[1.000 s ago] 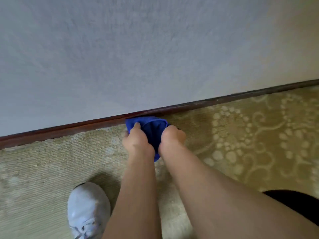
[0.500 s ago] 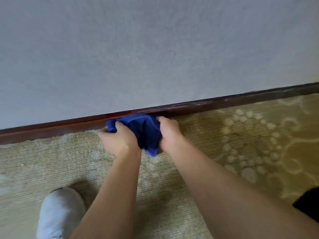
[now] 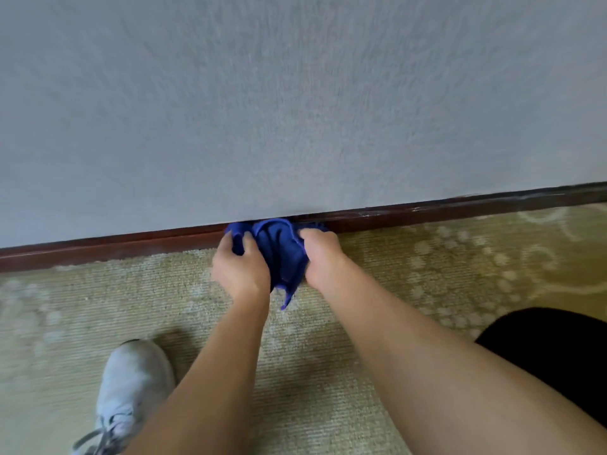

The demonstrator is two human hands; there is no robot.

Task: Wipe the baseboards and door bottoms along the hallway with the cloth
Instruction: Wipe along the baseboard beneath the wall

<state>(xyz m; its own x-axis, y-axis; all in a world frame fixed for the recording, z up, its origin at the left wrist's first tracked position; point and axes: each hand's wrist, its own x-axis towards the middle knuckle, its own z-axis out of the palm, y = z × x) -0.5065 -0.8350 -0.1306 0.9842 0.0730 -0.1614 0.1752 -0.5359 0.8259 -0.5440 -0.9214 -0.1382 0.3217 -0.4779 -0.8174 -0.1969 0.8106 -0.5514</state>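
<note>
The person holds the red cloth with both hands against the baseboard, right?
Not quite: the cloth is blue, not red, as the head view shows. The rest holds: the left hand and the right hand both grip it against the baseboard.

Baseboard (image 3: 427, 213) runs bare toward both frame edges; carpet (image 3: 410, 257) open beside it; shoe (image 3: 131, 382) lower left.
</note>
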